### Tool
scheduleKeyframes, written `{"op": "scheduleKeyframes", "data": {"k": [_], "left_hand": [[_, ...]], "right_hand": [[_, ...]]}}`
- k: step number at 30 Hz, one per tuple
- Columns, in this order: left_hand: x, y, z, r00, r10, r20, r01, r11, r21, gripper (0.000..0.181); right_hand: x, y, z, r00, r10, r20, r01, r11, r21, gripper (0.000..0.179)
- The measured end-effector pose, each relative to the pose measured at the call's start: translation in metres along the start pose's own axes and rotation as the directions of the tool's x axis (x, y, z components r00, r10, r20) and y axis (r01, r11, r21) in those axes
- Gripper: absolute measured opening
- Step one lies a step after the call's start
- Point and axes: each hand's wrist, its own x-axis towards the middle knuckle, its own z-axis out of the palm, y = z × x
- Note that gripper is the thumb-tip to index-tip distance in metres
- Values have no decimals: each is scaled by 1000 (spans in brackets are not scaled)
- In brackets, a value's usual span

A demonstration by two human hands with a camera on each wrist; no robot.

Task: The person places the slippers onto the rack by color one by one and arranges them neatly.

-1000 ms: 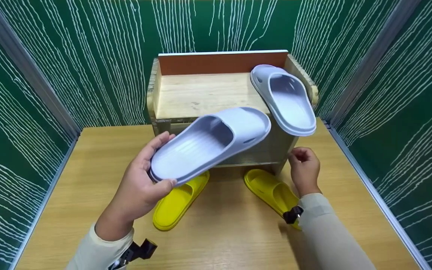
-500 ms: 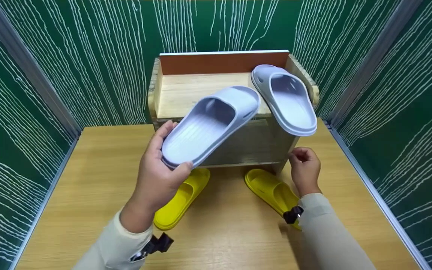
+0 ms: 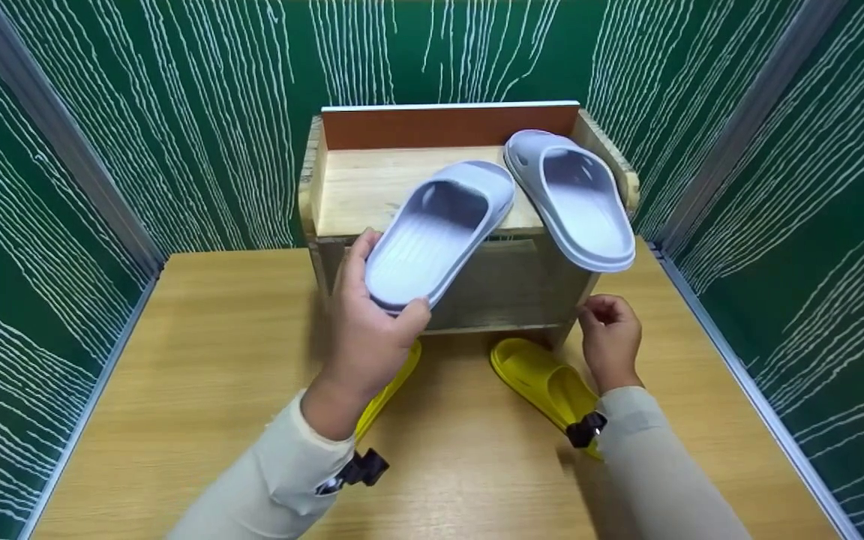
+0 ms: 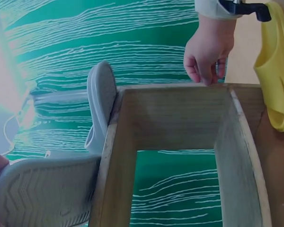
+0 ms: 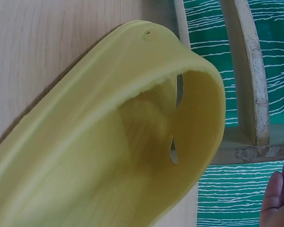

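My left hand [image 3: 372, 330] grips a pale lavender slide slipper [image 3: 409, 262] by its heel, thumb on one edge and fingers on the other. The toe, pointing away from me, overlaps the front edge of the wooden shoe rack's top shelf [image 3: 372, 184]. In the left wrist view the held slipper's patterned sole shows. A matching slipper [image 3: 589, 217] rests on the shelf's right end, heel jutting past the front. Beside the rack's right side, my right hand [image 3: 612, 337] stays low with loosely curled fingers, fingertips right at the side panel, holding nothing.
Yellow slippers stand on the wood-look floor [image 3: 207, 375]: one [image 3: 529, 367] at the rack's front right, another [image 3: 394, 386] mostly hidden behind my left arm. Green walls with white streaks [image 3: 207, 127] enclose the back and sides.
My left hand has carried the lavender slipper forward and right, up to the top shelf, turning its toe to point more away from me. The right hand has stayed put.
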Motion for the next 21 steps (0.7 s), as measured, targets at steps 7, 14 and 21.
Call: {"op": "scheduleKeyframes", "data": {"k": [7, 14, 21], "left_hand": [[5, 0, 15, 999, 4, -52, -4, 1000, 9, 93], [11, -4, 26, 997, 34, -68, -34, 999, -2, 94], [13, -7, 35, 995, 51, -84, -49, 998, 28, 96]], "right_hand": [[-1, -1, 0, 1000, 21, -1, -21, 1000, -4, 4], [0, 0, 0, 999, -29, -17, 29, 1000, -13, 7], [0, 1, 1, 999, -26, -24, 25, 1000, -10, 6]]}}
